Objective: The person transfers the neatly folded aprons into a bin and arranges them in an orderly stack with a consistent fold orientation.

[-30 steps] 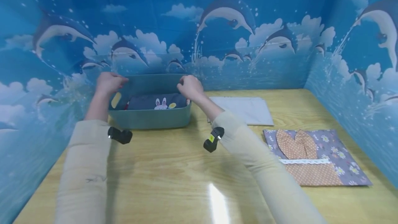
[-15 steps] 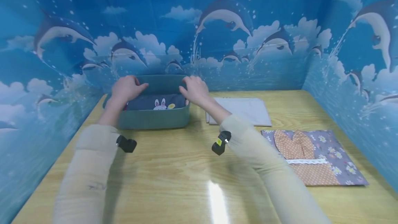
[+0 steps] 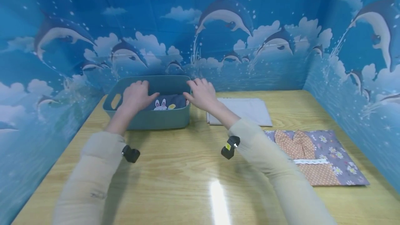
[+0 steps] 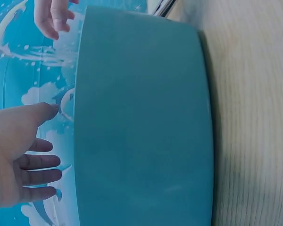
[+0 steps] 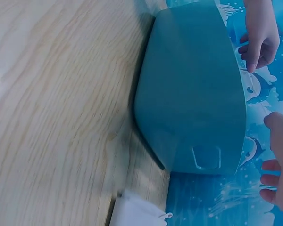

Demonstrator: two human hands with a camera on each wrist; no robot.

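Observation:
A teal plastic basket (image 3: 156, 119) with cut-out end handles stands at the back left of the table. Inside it lies a folded dark cloth (image 3: 179, 100) with a printed white bunny. My left hand (image 3: 137, 96) hovers above the basket's opening, fingers spread and holding nothing; it hides part of the cloth. Over the basket's right end is my right hand (image 3: 202, 94), its fingers relaxed and without anything in them. In the left wrist view, a gap shows between the left hand (image 4: 19, 160) and the basket's rim (image 4: 78, 117). The right wrist view shows the right hand (image 5: 280, 155) likewise apart from it.
A flat, folded whitish cloth (image 3: 247, 110) lies right of the basket. Nearer on the right is a purple daisy-print fabric piece (image 3: 340, 152) with a tan polka-dot part and white lace. Curtains with dolphins (image 3: 231, 16) enclose the wooden table (image 3: 175, 169) at the back and sides.
My left hand has left the basket's left end and moved right over its opening. My right hand has drifted slightly right, its fingers loosening. The basket keeps its place.

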